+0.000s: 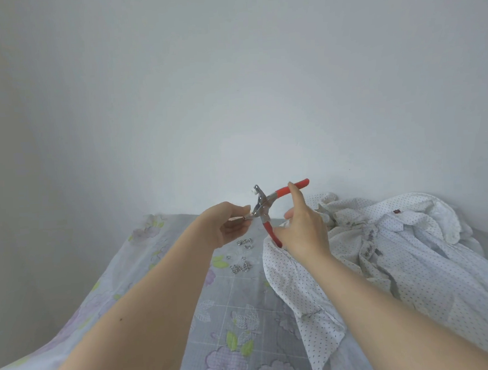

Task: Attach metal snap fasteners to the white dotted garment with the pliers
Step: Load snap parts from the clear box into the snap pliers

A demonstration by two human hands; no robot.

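The right hand (302, 232) had its grip wrapped on the red-handled pliers (269, 209), one handle pinned in the palm and the other riding against the raised forefinger, handles spread so the jaws stood wide apart. The tool was lifted up in front of the wall, clear of everything below, and that looked deliberate: with the head raised to eye level, the seat in the jaw could be seen and loaded.

Taking the pliers as the landmark, the biggest thing was the flowered sheet (238, 312) spread underneath them, covering what appeared to be a bed. Below and to the right of the pliers sprawled the white dotted garment (388, 262), crumpled in a heap, one edge lying just under the right hand's lower handle. It was not between the jaws, so no pressing could have been under way yet.

Directly below the pliers, left of the garment, sat the loose snap fasteners (242, 255) in small clusters on the sheet, handy for either hand.

Smallest of all, at the pliers' lower jaw: the left hand (228, 225), its grip pinched narrow on something tiny at the jaw tip, probably a snap piece being seated, though it was too small to be sure.
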